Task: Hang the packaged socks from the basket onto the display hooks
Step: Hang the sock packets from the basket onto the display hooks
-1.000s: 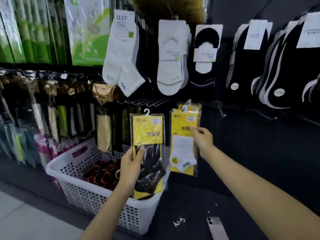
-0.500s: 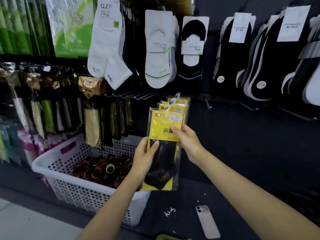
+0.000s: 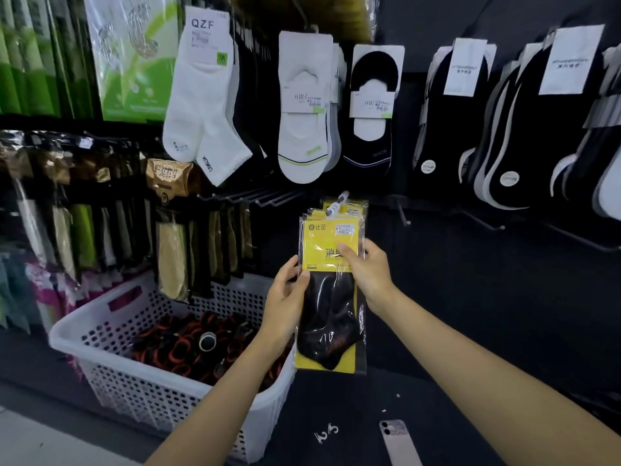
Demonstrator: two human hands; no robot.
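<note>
1. Head view: both forearms are raised from the lower edge toward the dark display wall, and the hands are brought together on one sock packet.
2. The left hand is set against the packet's left edge, thumb laid on the front at the foot of the yellow card and fingers tucked behind, so the packet is pinched.
3. The right hand is set on the upper right edge, thumb pressed on the yellow card and fingers wrapped behind; the packet is gripped here too.
4. The packet is held upright, right of the basket, with its top at the white-tipped display hook. Whether its hanger is threaded on the hook cannot be told.
5. Counted: two hands, one packet in front with a black sock inside, and at least two hung packets stacked close behind it on the same hook.
6. One white perforated basket is seen at the left, holding dark bundles banded in orange-red, too crowded to be counted.
7. One phone is laid face down on the dark surface under the right forearm.
8. Several bare hooks are seen left of the packets; their number cannot be made out.
</note>
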